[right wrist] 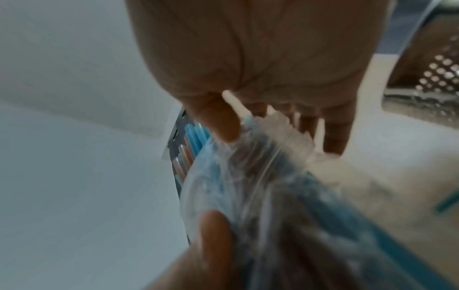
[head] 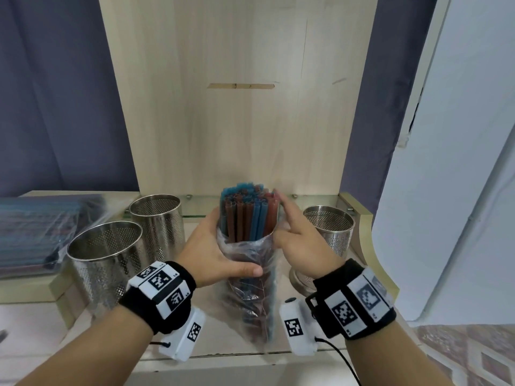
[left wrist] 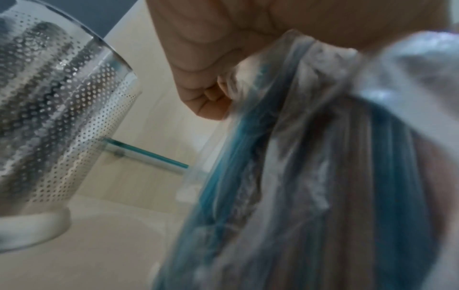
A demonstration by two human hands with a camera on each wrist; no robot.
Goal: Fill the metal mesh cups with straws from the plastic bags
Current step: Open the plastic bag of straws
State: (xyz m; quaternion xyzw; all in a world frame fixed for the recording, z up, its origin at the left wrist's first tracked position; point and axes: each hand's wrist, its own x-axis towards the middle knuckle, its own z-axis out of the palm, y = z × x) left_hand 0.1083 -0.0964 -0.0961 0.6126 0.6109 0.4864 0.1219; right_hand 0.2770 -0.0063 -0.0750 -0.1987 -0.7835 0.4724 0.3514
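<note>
Nearest, on each wrist sits a black band [head: 156, 295] with white coded tags. Just beyond, a clear plastic bag [head: 250, 285] stands upright on the pale table [head: 223, 349], between the two hands. The left hand [head: 211, 252] wraps the bag's left side, its grip curled round the plastic with the thumb laid across the front. The right hand [head: 301, 246] is at the bag's right edge; its thumb and lower fingers pinch the crumpled rim, while its forefinger points up along the bundle. Blue and brown straws [head: 246, 213] rise out of the bag's open mouth, their tips bunched together above the hands. To the left stand two metal mesh cups, the near cup [head: 107, 263] and, behind it, a second cup [head: 158, 218]. A third cup [head: 330, 229] stands just right of the right hand. Far left, more bagged straws [head: 41, 232] lie flat on a raised ledge. Behind all stands a pale wooden back panel [head: 237, 107]
</note>
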